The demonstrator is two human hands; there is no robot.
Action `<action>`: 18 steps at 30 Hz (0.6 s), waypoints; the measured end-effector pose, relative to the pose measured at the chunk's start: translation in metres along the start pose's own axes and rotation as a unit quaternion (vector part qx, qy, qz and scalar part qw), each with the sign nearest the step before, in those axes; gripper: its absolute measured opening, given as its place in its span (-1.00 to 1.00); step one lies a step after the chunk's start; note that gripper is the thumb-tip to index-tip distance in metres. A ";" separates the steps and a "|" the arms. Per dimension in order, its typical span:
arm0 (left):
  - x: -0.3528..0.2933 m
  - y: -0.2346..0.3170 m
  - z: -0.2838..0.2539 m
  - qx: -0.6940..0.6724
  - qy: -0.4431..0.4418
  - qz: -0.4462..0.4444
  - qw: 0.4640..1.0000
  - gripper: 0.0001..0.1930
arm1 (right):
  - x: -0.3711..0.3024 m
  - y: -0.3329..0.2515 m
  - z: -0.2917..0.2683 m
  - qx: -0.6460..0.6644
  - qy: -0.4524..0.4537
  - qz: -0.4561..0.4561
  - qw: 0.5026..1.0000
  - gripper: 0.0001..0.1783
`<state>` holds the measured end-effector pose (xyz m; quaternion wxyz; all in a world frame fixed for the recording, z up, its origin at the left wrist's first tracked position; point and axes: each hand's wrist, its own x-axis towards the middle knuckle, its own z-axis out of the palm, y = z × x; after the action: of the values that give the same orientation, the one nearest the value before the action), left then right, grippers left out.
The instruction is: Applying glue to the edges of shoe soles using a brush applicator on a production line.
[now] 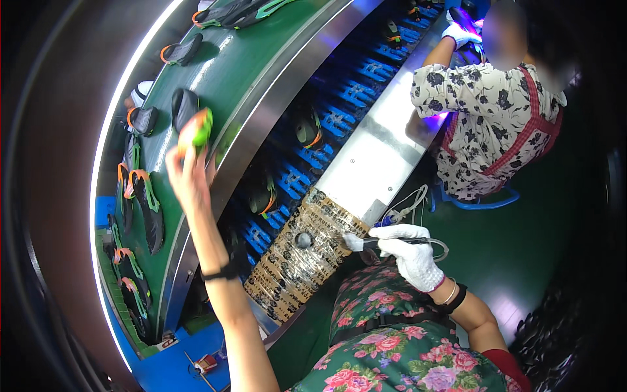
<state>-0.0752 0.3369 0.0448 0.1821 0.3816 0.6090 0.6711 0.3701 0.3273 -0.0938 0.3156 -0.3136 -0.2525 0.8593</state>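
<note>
My bare left hand reaches over the green conveyor belt, its fingers closed on the bright green and orange end of a shoe upper. That end is smeared by motion; the dark grey part points away from me. In my right hand, gloved in white knit, is a brush with a pale tip and a dark handle. A thin tube or cord loops by the handle's rear end. The brush tip hangs over the edge of a bench end wrapped in printed brown tape, beside a small round dark pot.
More shoe uppers lie along the belt's far side. Between belt and bench runs a lower line of blue holders carrying dark shoe parts. A co-worker sits at the bench's far right under violet light. White cables hang off the bench edge.
</note>
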 end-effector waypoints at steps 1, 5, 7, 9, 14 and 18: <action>-0.030 0.009 -0.017 0.030 0.016 0.025 0.999 -0.69 | 0.002 -0.003 0.006 -0.004 -0.003 0.001 1.000 -0.76; -0.154 0.048 -0.036 0.035 0.072 0.064 0.995 -0.71 | 0.009 -0.018 0.034 -0.080 -0.082 -0.030 0.993 -0.72; -0.207 0.062 -0.023 -0.008 0.132 0.019 0.991 -0.58 | 0.010 -0.027 0.048 -0.070 -0.121 -0.012 0.990 -0.71; -0.239 0.052 -0.025 0.073 0.213 -0.010 0.974 -0.25 | 0.009 -0.032 0.064 -0.118 -0.145 -0.058 0.981 -0.71; -0.238 -0.005 -0.041 -0.109 0.203 -0.208 0.951 -0.53 | 0.008 -0.027 0.106 -0.043 -0.211 -0.092 0.972 -0.69; -0.251 0.002 -0.020 -0.326 0.127 -0.336 0.875 -0.66 | 0.008 -0.026 0.135 -0.024 -0.261 -0.069 0.963 -0.72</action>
<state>0.0722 0.1452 -0.0260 0.4317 -0.0151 0.4651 0.7727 0.2806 0.3189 0.0111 0.2894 -0.0675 -0.3673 0.8814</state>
